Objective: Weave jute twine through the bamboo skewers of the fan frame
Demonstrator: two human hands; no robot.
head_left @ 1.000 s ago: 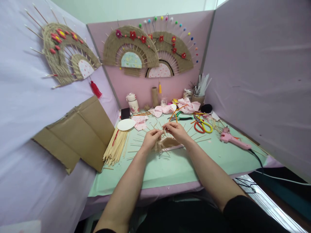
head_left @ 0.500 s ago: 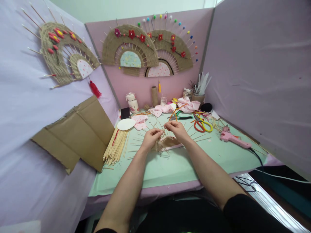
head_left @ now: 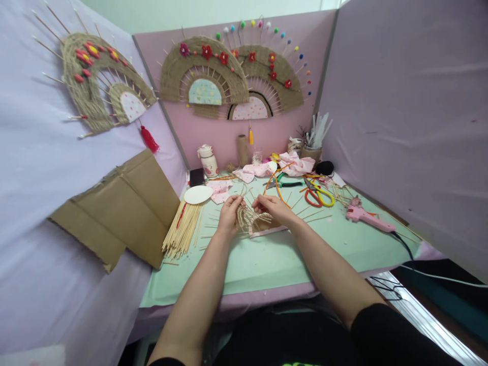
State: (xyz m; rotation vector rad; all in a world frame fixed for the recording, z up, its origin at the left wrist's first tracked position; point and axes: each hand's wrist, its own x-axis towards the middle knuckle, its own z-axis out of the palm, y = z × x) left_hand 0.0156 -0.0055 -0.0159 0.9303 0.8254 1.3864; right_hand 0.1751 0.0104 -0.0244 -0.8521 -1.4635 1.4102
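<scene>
Notice the left hand [head_left: 231, 209] turned more upright and drawn leftward since the earlier frame, with the right hand [head_left: 267, 203] dipped slightly. Then, by size, find a pale green tabletop [head_left: 282, 269] stretching beneath everything, and a folded cardboard sheet [head_left: 122, 203] leaning at its left side. Above, see three finished fans [head_left: 204, 58] on the panels, trimmed with red flowers. Find the half-round fan piece [head_left: 262, 223] mid-tabletop, just below the hands, pink edge toward the person, thin sticks radiating outward. See the left hand closed narrow on loose twine [head_left: 244, 218]; see the right hand's fingertips pinched narrow nearby, without being able to tell on what. To the left, note a bundle of sticks [head_left: 185, 234]; far right, a pink glue gun [head_left: 368, 218]; behind the right hand, red-and-yellow-handled scissors [head_left: 314, 189]; touching the bundle's far end, a white oval disc [head_left: 198, 194].
</scene>
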